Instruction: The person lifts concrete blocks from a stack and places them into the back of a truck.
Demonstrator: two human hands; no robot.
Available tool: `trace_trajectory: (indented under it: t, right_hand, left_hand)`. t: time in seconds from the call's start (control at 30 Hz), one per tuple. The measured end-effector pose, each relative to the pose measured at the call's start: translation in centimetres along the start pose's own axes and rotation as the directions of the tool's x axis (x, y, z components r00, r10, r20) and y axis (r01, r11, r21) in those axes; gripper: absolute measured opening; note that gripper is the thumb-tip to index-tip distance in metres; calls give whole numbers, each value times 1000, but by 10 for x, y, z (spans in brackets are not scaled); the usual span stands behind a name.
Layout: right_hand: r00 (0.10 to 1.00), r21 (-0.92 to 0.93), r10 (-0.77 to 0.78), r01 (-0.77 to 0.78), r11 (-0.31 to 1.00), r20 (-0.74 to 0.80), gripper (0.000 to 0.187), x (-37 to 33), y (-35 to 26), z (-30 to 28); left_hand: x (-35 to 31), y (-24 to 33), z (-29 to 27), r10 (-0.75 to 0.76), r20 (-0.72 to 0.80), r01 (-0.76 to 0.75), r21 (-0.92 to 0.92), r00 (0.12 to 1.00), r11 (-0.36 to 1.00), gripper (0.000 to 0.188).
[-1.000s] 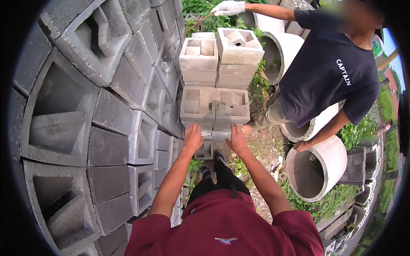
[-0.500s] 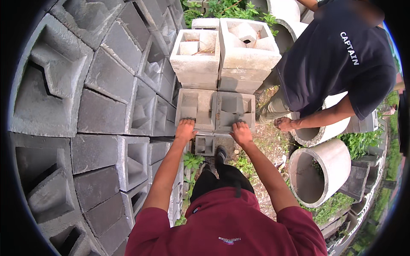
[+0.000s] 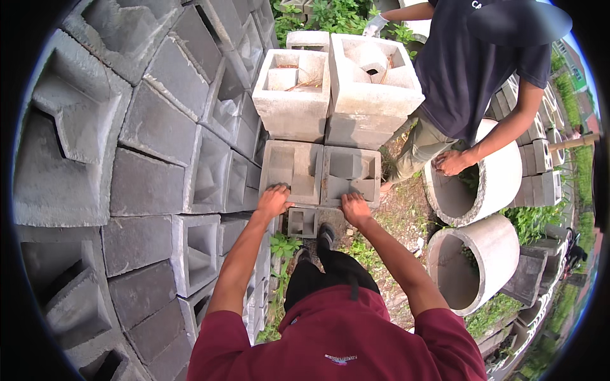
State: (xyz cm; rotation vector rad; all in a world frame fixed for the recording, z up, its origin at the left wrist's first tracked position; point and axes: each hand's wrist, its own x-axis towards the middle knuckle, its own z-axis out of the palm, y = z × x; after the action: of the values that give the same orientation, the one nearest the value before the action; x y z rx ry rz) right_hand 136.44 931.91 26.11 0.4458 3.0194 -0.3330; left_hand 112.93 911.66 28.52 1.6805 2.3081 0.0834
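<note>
Two open grey concrete boxes stand side by side in front of me. My left hand (image 3: 274,200) is closed over the near rim of the left concrete box (image 3: 274,166), fingers hooked inside. On the near rim of the right concrete box (image 3: 377,173), my right hand (image 3: 356,207) grips in the same way. Smaller concrete pieces sit inside both boxes. Just beyond them rise two taller stacks, a left stacked box (image 3: 290,114) and a right stacked box (image 3: 375,101), with blocks and dry twigs in their tops. A small hollow block (image 3: 302,223) lies below my hands, near my feet.
A wall of stacked concrete blocks (image 3: 149,181) runs along my left. At the right, a co-worker (image 3: 470,82) bends beside the stacks, one gloved hand (image 3: 375,25) behind them. Concrete pipes (image 3: 508,254) lie on their sides at the right. Green plants (image 3: 284,246) grow beside my feet.
The co-worker has shifted toward the far stacks, and a gloved hand now shows there; the other hand has moved over a pipe. My hands stay on the box rims while the view has tilted slightly.
</note>
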Motion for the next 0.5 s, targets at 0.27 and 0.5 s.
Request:
trace_trajectory:
  t: [0.27,0.5]
  right_hand:
    - [998,42,-67,66,997,11,28,-4,19,-16]
    - [993,86,-70,62,994,92,44,-12,25,-41]
  left_hand:
    - [10,-3,-37,66,-44,-72,-155,997,985,48]
    - [17,4,-81,52,56,-37,-245,997,969,53]
